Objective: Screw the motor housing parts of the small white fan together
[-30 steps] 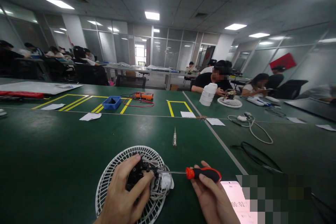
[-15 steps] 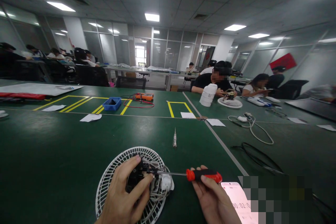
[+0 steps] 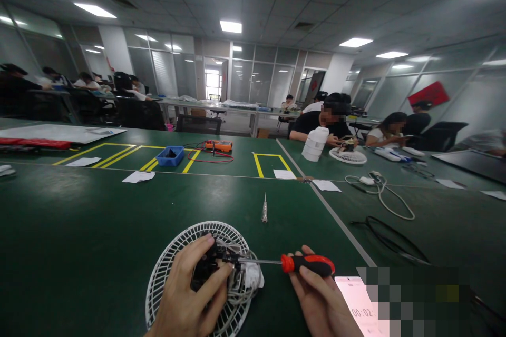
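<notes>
A round white fan grille point(image 3: 158, 274) lies on the green table, with a black motor assembly point(image 3: 198, 273) and bundled pale wires point(image 3: 239, 292) on top. My left hand point(image 3: 193, 284) is closed around the black assembly, its fingertips on the top and right side. In my right hand point(image 3: 312, 289) is a red and black screwdriver point(image 3: 312, 264), gripped by the handle and held level. Its shaft points left and the tip meets the right side of the assembly; the exact contact spot is too small to make out.
A clear test screwdriver point(image 3: 264, 210) lies beyond the grille. Farther back are a blue bin point(image 3: 169, 156) and an orange multimeter point(image 3: 219, 146). A lit phone point(image 3: 358, 300) lies by my right wrist. Cables point(image 3: 389, 237) are on the right, and a co-worker point(image 3: 308, 126) sits across.
The screwdriver handle has turned slightly in my right hand, showing a different pattern of red and black. The whole view has shifted a little; my left hand keeps its hold.
</notes>
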A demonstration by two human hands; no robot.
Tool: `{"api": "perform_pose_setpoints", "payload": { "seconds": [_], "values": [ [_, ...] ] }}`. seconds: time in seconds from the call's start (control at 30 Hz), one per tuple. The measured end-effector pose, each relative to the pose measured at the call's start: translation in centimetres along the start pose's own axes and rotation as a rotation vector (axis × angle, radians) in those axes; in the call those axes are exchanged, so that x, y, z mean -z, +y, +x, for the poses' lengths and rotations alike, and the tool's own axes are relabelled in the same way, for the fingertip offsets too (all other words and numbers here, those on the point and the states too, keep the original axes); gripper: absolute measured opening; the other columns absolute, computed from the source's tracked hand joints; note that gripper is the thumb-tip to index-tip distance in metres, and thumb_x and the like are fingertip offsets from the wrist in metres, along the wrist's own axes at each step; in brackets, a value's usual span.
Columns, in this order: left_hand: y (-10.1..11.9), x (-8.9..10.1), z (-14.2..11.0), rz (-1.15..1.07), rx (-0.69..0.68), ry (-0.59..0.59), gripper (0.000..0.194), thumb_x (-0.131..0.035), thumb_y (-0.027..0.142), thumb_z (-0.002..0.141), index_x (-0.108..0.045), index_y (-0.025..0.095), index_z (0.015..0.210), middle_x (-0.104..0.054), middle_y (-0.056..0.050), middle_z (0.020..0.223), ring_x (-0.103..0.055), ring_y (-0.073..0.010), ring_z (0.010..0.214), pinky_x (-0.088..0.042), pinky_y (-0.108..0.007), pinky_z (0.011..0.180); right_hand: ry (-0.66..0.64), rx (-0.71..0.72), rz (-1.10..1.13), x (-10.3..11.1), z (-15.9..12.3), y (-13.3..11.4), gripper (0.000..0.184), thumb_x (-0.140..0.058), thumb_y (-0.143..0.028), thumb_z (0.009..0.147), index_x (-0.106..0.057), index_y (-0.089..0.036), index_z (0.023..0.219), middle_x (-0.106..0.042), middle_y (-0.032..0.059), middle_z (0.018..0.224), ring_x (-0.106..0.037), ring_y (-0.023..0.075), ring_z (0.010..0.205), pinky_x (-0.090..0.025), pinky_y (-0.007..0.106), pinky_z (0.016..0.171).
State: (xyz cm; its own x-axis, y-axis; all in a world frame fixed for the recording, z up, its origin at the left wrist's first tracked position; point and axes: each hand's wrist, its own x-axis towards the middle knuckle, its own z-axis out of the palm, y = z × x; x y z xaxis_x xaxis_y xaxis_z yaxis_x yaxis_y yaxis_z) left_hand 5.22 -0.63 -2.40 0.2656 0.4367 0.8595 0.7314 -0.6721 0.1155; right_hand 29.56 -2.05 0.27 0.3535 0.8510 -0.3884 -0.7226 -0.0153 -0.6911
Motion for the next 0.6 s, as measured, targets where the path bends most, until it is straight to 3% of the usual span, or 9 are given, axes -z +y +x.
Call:
{"api": "perform_pose_setpoints", "payload": {
  "seconds": [0.17, 0.23, 0.47, 0.6],
  "values": [
    [-0.08, 0.01, -0.07, -0.004, -0.006, -0.003, 0.03, -0.067, 0.009, 0.087, -0.072, 0.022, 0.113, -0.047, -0.017, 0.144, -0.051, -0.0323, 0.133, -0.051, -0.053, 0.104, -0.024, 0.025, -0.038, 0.01, 0.0, 0.22, 0.07, -0.098, -0.039, 0.056, -0.065, -0.023, 0.115, -0.078, 0.004, 0.09, -0.076, 0.023, 0.084, -0.062, 0.035, 0.076],
    [-0.11, 0.07, -0.18, -0.002, 0.0, -0.013, 0.03, -0.068, 0.008, 0.087, -0.072, 0.022, 0.113, -0.046, -0.017, 0.145, -0.051, -0.0323, 0.133, -0.051, -0.053, 0.103, -0.014, 0.03, -0.066, 0.02, 0.08, 0.24, 0.073, -0.098, -0.038, 0.056, -0.064, -0.023, 0.118, -0.078, 0.003, 0.087, -0.075, 0.0217, 0.077, -0.061, 0.033, 0.069],
    [0.01, -0.01, -0.28, 0.005, 0.005, -0.002, 0.03, -0.068, 0.008, 0.086, -0.072, 0.023, 0.112, -0.046, -0.016, 0.145, -0.052, -0.032, 0.133, -0.051, -0.052, 0.104, -0.013, 0.004, 0.001, -0.01, 0.07, 0.08, 0.076, -0.097, -0.022, 0.051, -0.065, -0.021, 0.119, -0.078, 0.0064, 0.105, -0.073, 0.0247, 0.104, -0.058, 0.037, 0.093],
    [0.04, -0.06, -0.25, 0.002, 0.01, 0.009, 0.03, -0.068, 0.009, 0.086, -0.073, 0.023, 0.112, -0.047, -0.016, 0.145, -0.053, -0.0327, 0.132, -0.051, -0.052, 0.104, 0.005, 0.042, -0.034, -0.05, 0.05, 0.22, 0.073, -0.098, -0.037, 0.056, -0.064, -0.022, 0.118, -0.077, 0.0027, 0.091, -0.075, 0.023, 0.086, -0.062, 0.035, 0.077]
  ]
}}
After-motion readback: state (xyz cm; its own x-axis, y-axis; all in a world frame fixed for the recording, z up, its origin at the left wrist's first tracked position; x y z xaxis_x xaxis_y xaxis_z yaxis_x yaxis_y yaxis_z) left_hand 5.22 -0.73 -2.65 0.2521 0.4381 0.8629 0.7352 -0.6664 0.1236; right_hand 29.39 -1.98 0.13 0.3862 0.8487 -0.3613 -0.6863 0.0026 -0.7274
